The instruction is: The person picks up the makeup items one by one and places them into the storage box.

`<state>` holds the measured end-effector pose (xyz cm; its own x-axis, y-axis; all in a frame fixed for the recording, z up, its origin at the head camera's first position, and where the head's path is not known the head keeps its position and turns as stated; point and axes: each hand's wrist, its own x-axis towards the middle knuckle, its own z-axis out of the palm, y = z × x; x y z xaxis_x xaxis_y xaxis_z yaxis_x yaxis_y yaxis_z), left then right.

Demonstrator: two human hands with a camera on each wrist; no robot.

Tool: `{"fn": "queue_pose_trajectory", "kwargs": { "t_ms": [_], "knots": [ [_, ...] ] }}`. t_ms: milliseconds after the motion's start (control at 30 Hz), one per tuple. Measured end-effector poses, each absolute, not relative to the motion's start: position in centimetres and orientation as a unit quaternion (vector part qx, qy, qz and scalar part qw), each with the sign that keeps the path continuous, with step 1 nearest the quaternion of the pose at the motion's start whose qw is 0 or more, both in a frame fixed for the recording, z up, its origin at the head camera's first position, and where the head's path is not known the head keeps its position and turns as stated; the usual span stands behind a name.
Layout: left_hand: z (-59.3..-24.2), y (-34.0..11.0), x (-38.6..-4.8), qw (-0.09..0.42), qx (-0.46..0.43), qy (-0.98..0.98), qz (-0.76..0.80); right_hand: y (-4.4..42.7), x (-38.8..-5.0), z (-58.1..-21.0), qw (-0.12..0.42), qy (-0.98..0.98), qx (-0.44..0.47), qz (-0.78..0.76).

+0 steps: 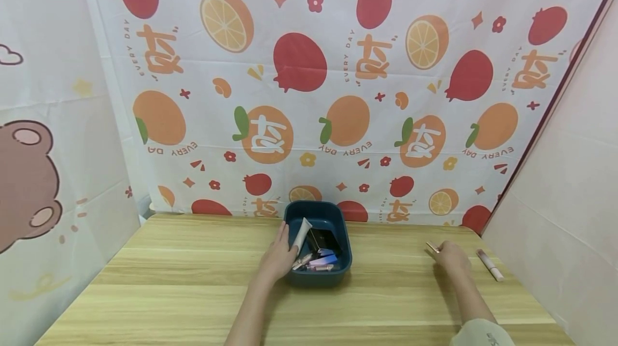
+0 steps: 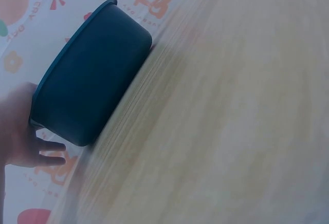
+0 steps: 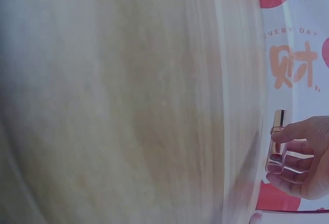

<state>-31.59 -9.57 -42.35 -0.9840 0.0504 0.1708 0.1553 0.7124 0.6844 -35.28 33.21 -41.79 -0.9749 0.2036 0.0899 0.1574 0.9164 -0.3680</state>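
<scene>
A dark blue plastic bin (image 1: 318, 279) stands on the table near the back wall. My left hand (image 1: 277, 260) grips its left wall, thumb over the rim and fingers along the outside. In the left wrist view the bin (image 2: 95, 75) hides part of that hand (image 2: 18, 131). Inside lie a white squeeze tube (image 1: 302, 234), a black box (image 1: 323, 241) and several small cosmetics. Off to the right, my right hand (image 1: 453, 257) holds a lip gloss tube (image 3: 276, 144) with a gold cap and clear pinkish body, pinched between thumb and fingers above the table.
Right of my right hand, a pink cosmetic tube (image 1: 490, 265) lies near the right edge of the wood-grain table (image 1: 193, 281). A fruit-printed cloth (image 1: 333, 67) hangs behind the table. Pale cloths hang at both sides.
</scene>
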Motion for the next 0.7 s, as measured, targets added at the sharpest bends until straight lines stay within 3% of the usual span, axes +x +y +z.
{"fn": "queue_pose_trajectory", "kwargs": {
  "t_ms": [700],
  "knots": [
    [-42.2, -9.5, -31.4, 0.069, -0.058, -0.922, -0.376, 31.3, -35.0, -41.4, 0.073, -0.976, -0.071, 0.194]
  ]
}}
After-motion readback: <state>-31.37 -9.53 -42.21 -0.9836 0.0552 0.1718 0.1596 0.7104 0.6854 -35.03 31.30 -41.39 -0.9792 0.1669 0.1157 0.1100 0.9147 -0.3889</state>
